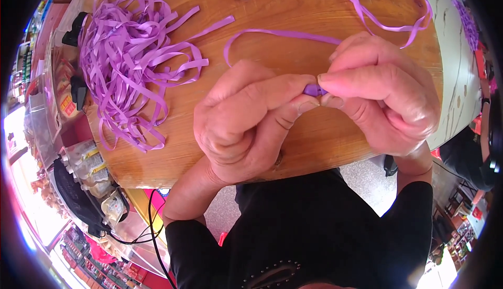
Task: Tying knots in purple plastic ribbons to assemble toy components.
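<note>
My left hand (pixel 246 119) and my right hand (pixel 385 92) meet over the wooden table (pixel 272 11), pinching a small folded piece of purple ribbon (pixel 313 89) between thumbs and forefingers. A long strand of the same ribbon (pixel 272 32) runs from behind my right hand and curves left across the table. A loose pile of purple ribbon strips (pixel 131 58) lies to the left of my left hand. More looped ribbon (pixel 387 6) lies at the far right of the table.
The rounded table edge (pixel 173 171) runs below my hands. A black mesh fan (pixel 78 197) and small bottles (pixel 97 171) stand at the lower left. A black cable (pixel 152 226) hangs down beside my left arm. Another person's dark sleeve (pixel 471 158) is at the right.
</note>
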`<state>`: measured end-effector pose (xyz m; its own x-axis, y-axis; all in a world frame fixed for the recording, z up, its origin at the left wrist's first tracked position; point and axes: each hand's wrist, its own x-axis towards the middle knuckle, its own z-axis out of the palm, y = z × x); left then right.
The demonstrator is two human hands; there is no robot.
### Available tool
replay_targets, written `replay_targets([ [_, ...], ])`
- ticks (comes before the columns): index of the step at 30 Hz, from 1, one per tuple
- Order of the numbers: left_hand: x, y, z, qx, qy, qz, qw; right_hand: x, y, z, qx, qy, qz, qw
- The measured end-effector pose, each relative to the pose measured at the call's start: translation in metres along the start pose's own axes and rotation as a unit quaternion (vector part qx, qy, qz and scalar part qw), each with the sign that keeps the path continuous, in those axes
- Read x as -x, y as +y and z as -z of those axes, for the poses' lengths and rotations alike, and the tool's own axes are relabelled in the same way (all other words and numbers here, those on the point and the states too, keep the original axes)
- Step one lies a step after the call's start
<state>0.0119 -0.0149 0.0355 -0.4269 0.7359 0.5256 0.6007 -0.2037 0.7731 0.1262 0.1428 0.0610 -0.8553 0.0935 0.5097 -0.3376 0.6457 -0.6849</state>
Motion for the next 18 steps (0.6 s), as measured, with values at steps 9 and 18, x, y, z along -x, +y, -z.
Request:
replay_targets([
  [9,-0.0002,0.0054,0.0019,0.008,-0.013,0.054,0.998,-0.0039,-0.0002,0.0036,-0.037,-0.017,-0.034,0.999],
  [18,-0.0041,-0.0035,-0.0022,-0.029,0.011,-0.050,0.998,-0.0016,-0.0003,0.0017,-0.026,-0.013,-0.022,0.999],
])
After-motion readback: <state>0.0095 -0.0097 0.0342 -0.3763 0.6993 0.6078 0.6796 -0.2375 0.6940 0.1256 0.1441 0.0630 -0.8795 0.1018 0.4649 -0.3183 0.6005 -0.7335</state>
